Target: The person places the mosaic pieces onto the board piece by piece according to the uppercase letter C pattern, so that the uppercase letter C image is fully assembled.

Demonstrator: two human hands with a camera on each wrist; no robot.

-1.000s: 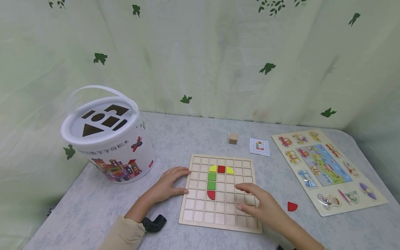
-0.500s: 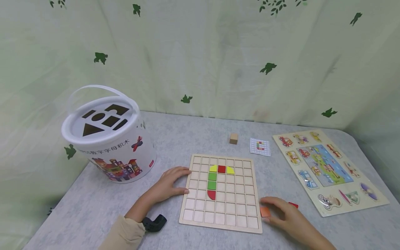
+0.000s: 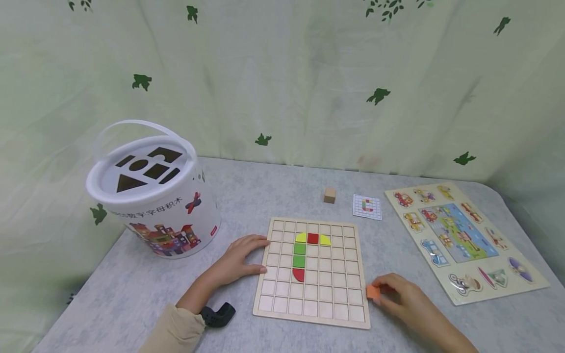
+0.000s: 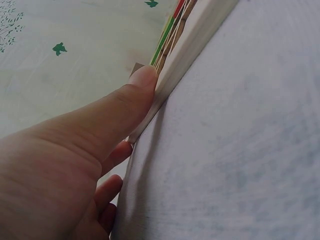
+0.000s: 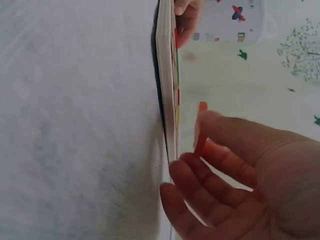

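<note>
In the head view my right hand (image 3: pixel 406 301) is just off the right edge of the wooden grid board (image 3: pixel 273 306), pinching a small orange tile (image 3: pixel 373 292) between thumb and fingers. The right wrist view shows this orange tile (image 5: pixel 202 129) edge-on at the fingertips. My left hand (image 3: pixel 240 260) rests at the board's left edge, its fingers relaxed; the left wrist view has the thumb (image 4: pixel 142 77) against the rim. On the board lie two green squares (image 3: pixel 299 256), a red square (image 3: pixel 313 239), two yellow rounded tiles (image 3: pixel 325 239) and a red rounded tile (image 3: pixel 298 274).
A white bucket (image 3: pixel 207 211) with shape holes in its lid stands at left. Behind the board are a wooden cube (image 3: pixel 329 195) and a small pattern card (image 3: pixel 367 207). A picture puzzle board (image 3: pixel 459 235) lies at right. A black device (image 3: pixel 218 316) sits at the left wrist.
My right hand has moved from over the board to beyond its right edge, and the orange tile now shows in its fingers, turned slightly. The loose red piece is out of sight. Left hand unmoved.
</note>
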